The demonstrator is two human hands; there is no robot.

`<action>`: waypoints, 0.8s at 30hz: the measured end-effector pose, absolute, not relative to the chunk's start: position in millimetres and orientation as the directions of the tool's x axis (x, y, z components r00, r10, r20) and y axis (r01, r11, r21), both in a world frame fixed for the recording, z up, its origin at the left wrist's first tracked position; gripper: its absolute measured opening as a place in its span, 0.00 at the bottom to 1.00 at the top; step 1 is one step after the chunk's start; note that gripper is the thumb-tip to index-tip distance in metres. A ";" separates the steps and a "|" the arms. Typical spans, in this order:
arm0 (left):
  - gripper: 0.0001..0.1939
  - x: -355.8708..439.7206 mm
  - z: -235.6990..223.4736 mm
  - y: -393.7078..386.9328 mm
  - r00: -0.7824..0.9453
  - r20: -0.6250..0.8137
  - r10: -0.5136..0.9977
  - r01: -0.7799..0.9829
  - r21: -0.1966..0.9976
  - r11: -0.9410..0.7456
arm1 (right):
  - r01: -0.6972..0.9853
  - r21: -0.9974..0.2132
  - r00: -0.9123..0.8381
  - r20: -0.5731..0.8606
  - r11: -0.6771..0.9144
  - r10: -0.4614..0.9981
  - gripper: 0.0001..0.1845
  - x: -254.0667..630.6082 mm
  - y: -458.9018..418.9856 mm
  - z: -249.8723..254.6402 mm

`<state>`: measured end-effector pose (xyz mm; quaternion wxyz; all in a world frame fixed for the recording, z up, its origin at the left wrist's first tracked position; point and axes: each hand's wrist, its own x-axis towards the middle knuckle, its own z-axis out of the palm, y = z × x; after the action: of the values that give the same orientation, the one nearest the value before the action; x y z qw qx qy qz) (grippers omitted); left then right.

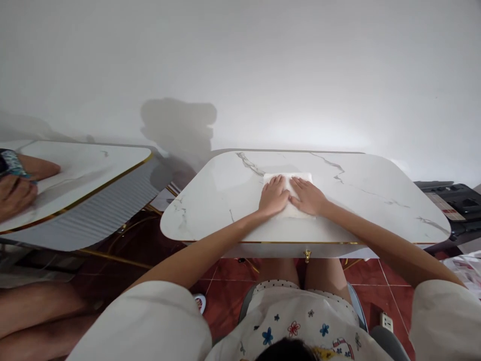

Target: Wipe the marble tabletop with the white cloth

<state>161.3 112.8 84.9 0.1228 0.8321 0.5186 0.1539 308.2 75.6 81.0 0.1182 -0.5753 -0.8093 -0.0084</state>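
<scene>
A white folded cloth lies flat on the white marble-patterned table, a little right of the view's middle. My left hand rests palm down on the cloth's left part, its fingers stretched out. On the right part lies my right hand, also flat with fingers extended. The two thumbs come close together or touch near the cloth's middle. Most of the cloth is covered by my hands; its far edge and near edge show.
At left stands a second marble-patterned table with a gold edge, where another person's hand rests. A pale wall rises behind both tables. Black equipment is at the right. A white power socket sits low on the right.
</scene>
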 end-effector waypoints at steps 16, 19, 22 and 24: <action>0.19 163.9 72.3 292.2 0.484 0.353 0.800 0.816 0.147 -0.559 | 0.964 -0.150 -0.173 0.269 0.218 0.948 0.27 289.2 255.0 75.8; 0.19 171.4 71.9 308.3 0.486 0.346 0.803 0.826 0.119 -0.551 | 0.964 -0.164 -0.156 0.280 0.208 0.947 0.27 295.3 272.2 74.8; 0.19 186.2 72.9 316.8 0.480 0.331 0.812 0.833 0.118 -0.541 | 0.968 -0.169 -0.138 0.270 0.188 0.953 0.27 308.1 280.7 75.2; 0.18 199.1 74.3 317.8 0.488 0.322 0.811 0.825 0.133 -0.550 | 0.974 -0.159 -0.115 0.267 0.162 0.957 0.28 319.2 279.8 75.7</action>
<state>199.1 317.8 74.3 -0.0198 0.8624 0.4742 0.1760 319.2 279.8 75.7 0.1550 -0.6467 -0.7463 -0.0277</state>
